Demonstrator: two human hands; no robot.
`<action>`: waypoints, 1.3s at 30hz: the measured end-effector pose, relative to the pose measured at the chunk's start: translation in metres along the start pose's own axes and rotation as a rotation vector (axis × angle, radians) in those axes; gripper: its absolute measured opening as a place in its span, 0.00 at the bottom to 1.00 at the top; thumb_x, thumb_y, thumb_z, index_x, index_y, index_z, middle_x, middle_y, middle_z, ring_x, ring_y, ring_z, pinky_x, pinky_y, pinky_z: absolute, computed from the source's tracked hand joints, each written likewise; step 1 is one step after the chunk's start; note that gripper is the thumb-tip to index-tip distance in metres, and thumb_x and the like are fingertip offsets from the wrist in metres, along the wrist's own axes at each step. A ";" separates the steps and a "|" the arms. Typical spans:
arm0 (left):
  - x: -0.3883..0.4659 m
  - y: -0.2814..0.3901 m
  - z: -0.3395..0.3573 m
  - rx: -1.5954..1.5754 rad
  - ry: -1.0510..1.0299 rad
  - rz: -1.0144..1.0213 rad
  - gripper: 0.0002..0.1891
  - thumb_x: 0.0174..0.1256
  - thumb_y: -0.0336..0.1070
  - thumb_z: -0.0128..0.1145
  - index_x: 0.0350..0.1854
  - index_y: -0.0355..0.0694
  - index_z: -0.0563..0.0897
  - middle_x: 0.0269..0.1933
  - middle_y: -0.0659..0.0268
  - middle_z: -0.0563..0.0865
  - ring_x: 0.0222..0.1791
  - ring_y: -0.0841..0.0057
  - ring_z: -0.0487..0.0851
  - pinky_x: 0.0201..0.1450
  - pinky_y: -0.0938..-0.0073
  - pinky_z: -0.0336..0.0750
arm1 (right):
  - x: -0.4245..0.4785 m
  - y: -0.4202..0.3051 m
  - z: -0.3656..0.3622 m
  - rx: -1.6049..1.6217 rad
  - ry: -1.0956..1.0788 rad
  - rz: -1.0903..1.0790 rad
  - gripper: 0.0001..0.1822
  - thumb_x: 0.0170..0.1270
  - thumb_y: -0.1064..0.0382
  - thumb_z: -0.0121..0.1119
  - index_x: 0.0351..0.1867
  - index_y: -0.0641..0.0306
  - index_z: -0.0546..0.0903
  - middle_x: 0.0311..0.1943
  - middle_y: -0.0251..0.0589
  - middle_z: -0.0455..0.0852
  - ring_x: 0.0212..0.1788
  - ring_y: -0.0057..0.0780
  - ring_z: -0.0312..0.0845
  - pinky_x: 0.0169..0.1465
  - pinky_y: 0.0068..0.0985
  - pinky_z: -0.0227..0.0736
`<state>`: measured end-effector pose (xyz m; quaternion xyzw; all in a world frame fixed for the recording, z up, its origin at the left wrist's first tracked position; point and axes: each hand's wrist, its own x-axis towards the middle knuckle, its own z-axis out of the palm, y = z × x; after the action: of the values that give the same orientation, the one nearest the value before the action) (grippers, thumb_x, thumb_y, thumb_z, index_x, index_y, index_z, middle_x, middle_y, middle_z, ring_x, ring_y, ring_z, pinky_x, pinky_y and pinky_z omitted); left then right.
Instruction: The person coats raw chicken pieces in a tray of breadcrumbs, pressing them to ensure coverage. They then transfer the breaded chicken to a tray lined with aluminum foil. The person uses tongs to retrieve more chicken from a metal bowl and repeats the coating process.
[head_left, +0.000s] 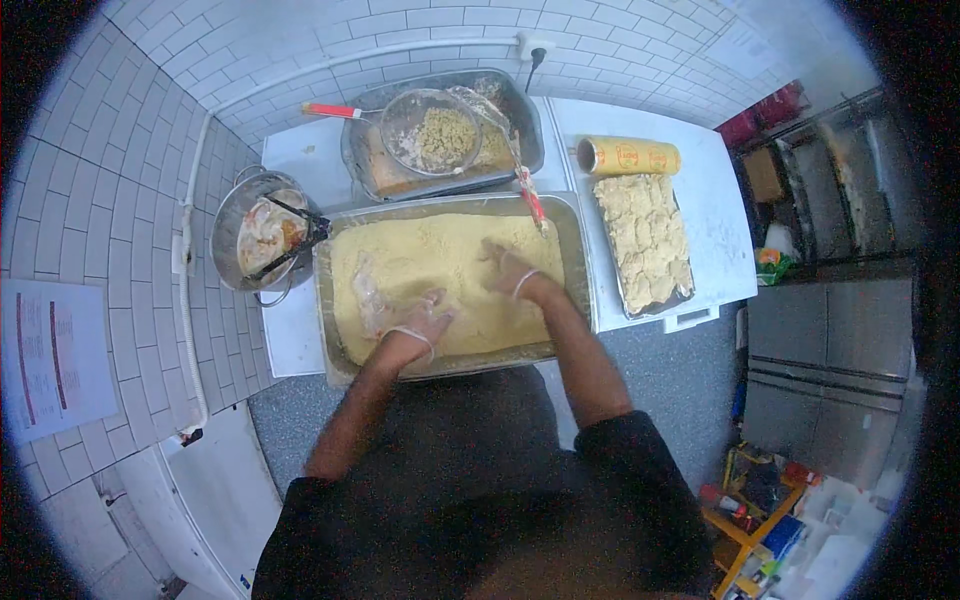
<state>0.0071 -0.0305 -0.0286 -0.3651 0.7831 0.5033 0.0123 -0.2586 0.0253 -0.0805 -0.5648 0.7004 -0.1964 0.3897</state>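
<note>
A large deep metal pan sits in front of me, filled with pale yellow breading or flour. My left hand, in a clear disposable glove, rests in the powder near the pan's front side, fingers apart. To its left lies a pale, wet-looking piece of food, partly coated; I cannot tell what it is. My right hand, also gloved and slightly blurred, touches the powder right of the middle with its fingers spread. Neither hand shows anything gripped.
At left, a metal pot holds battered food and black-handled tongs. Behind, a second pan carries a sieve of crumbs; red-handled tongs lean across both pans. Rightward are a film roll and a tray of coated pieces.
</note>
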 end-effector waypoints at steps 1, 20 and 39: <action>0.006 -0.010 -0.002 -0.058 -0.023 -0.020 0.34 0.71 0.56 0.50 0.67 0.29 0.69 0.62 0.37 0.75 0.64 0.48 0.74 0.67 0.59 0.66 | -0.006 -0.008 -0.012 0.088 -0.045 -0.098 0.40 0.55 0.57 0.68 0.70 0.61 0.65 0.61 0.57 0.77 0.62 0.48 0.74 0.65 0.34 0.67; 0.043 0.102 0.002 -0.034 0.100 0.017 0.30 0.63 0.42 0.65 0.59 0.22 0.74 0.52 0.49 0.85 0.51 0.62 0.84 0.53 0.66 0.77 | -0.063 -0.053 -0.016 0.619 0.353 0.021 0.33 0.73 0.44 0.47 0.71 0.63 0.63 0.66 0.51 0.73 0.66 0.46 0.69 0.70 0.36 0.62; 0.042 0.183 0.045 -1.598 0.024 0.795 0.36 0.77 0.54 0.36 0.78 0.37 0.47 0.79 0.58 0.50 0.78 0.64 0.49 0.78 0.64 0.43 | -0.089 -0.146 -0.074 0.118 0.536 -0.386 0.33 0.74 0.48 0.44 0.74 0.64 0.59 0.75 0.54 0.54 0.77 0.49 0.49 0.77 0.38 0.41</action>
<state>-0.1465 0.0229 0.0757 0.0285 0.2675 0.8622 -0.4293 -0.2172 0.0554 0.0989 -0.5917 0.6456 -0.4483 0.1791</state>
